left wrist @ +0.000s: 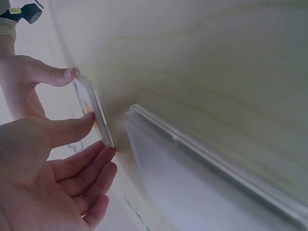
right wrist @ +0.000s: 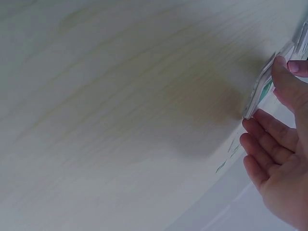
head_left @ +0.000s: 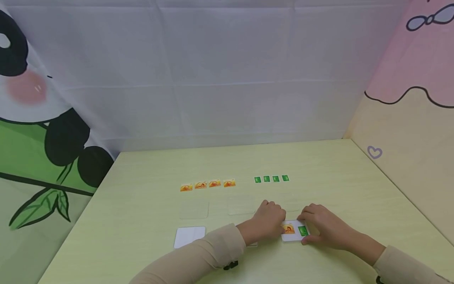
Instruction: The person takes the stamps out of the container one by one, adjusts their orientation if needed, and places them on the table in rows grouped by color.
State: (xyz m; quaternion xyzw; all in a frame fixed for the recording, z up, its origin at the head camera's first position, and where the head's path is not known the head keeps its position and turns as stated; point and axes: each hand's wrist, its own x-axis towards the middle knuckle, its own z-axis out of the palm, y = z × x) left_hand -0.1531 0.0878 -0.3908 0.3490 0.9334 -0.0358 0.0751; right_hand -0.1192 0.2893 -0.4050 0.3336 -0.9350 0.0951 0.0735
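A flat white rounded-corner card in a clear case (head_left: 294,238) lies in front of both hands, right of the table's middle. On its face sit an orange sticker (head_left: 288,228) and a green sticker (head_left: 303,231). My left hand (head_left: 268,221) pinches the card's left end between thumb and fingers. At the opposite end my right hand (head_left: 324,225) grips it, thumb on the near edge and fingers at the far edge. In the left wrist view the card (left wrist: 99,115) appears nearly edge-on. Another white card (left wrist: 168,173) looms close to that camera.
A blank white card (head_left: 189,236) lies at the left. Another card (head_left: 252,245) is mostly hidden under the left forearm. Clear rounded pieces (head_left: 194,210) form a row behind. Farther back are several orange stickers (head_left: 214,183) and several green stickers (head_left: 276,179). A white sheet (head_left: 227,79) hangs behind the table.
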